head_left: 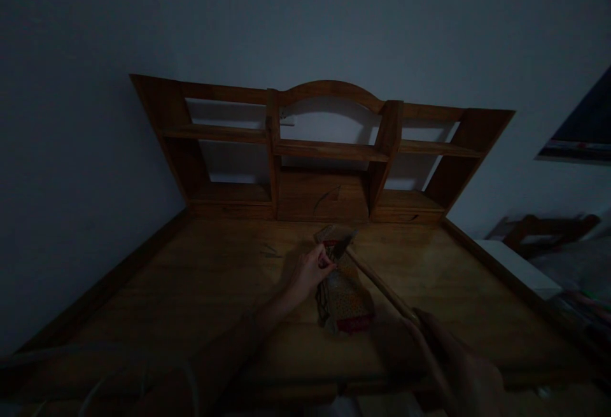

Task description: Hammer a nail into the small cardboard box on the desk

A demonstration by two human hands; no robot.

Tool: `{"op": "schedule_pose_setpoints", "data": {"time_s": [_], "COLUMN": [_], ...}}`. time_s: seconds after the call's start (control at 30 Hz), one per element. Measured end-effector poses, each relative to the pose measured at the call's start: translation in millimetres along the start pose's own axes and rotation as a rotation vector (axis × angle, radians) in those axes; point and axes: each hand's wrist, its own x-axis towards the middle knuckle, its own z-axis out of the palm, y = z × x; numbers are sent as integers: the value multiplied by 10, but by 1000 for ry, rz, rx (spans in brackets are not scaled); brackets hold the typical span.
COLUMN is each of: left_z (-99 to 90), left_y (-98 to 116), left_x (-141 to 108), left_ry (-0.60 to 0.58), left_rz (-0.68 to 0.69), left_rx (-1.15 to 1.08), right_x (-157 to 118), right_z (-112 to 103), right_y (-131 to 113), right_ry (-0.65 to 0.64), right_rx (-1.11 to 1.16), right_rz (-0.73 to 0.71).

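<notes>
A hammer with a long wooden handle (382, 284) is in my right hand (461, 356), whose fingers wrap around the handle's lower end. Its dark head (342, 246) hovers over or rests on a flattened, patterned cardboard pack (351, 296) with red bands; contact cannot be made out in the dim light. Just left of the head, the fingers of my left hand (315, 270) pinch together above the pack's upper part. Whatever lies between those fingertips is too small and dark to name. The pack lies on the wooden desk (214, 283).
Along the desk's back stands a wooden shelf unit (329, 149) with several compartments against the wall. Small dark marks or slivers (271, 251) show left of the pack. Beyond the raised right edge are a white surface (518, 267) and a wooden chair back (548, 229).
</notes>
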Motion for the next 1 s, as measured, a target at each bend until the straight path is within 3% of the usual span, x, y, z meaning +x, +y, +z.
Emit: {"op": "schedule_pose_setpoints", "data": {"time_s": [0.13, 0.47, 0.63, 0.8, 1.0], "left_z": [40, 36, -37, -119, -6], "left_y": [-81, -126, -130, -114, -122], "left_x": [21, -7, 4, 48, 97], "left_ry": [-21, -56, -80, 7, 0], "left_rz": [-27, 13, 78, 108, 63], "left_rx": [15, -35, -27, 45, -7], "right_x": [10, 20, 97, 146, 160], "right_z": [35, -213, -218, -163, -119], "right_y": [28, -250, -222, -117, -91], "right_ry": [-137, 111, 95, 40, 61], "right_rx": [-32, 215, 196, 240, 240], "right_rz": [30, 130, 191, 207, 169]}}
